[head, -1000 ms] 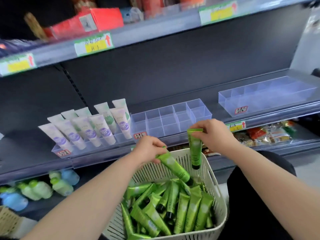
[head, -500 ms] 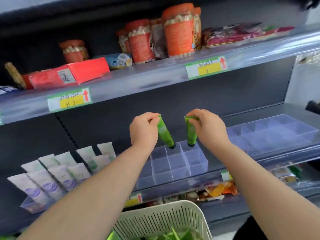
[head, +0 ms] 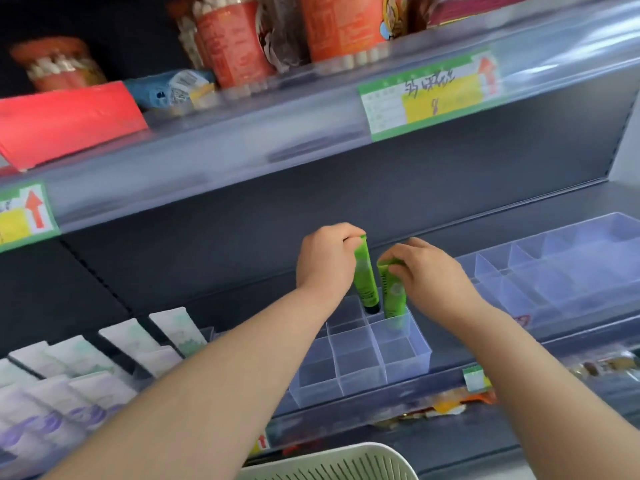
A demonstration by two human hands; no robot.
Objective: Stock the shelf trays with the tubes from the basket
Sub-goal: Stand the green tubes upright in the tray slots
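1. Your left hand [head: 323, 261] pinches the flat crimped top of a glossy green tube [head: 365, 282]. The tube hangs upright with its black cap down, and the cap dips into a far-row cell of the clear tray [head: 360, 379].
2. Your right hand [head: 429, 271] grips the top of a second green tube [head: 393, 292], just right of the first. Its lower end sits inside the far right corner cell and shows green through the wall. The cap is too blurred to make out.
3. The tray is rigid see-through plastic, split by thin dividers into square cells. It stands on the middle shelf, close to the front edge.
4. To the right, a longer tray [head: 568, 271] of the same clear plastic is cut off by the frame.
5. To the left, soft white tubes [head: 131, 344] with purple and green print lean back in rows, smeared by blur.
6. At the near edge, only the pale slotted rim of the basket [head: 332, 462] shows; its contents are out of view.
7. The shelf above carries a red box [head: 65, 123], orange canisters [head: 235, 46] and a green-and-yellow price label [head: 429, 95] whose handwriting is unreadable.
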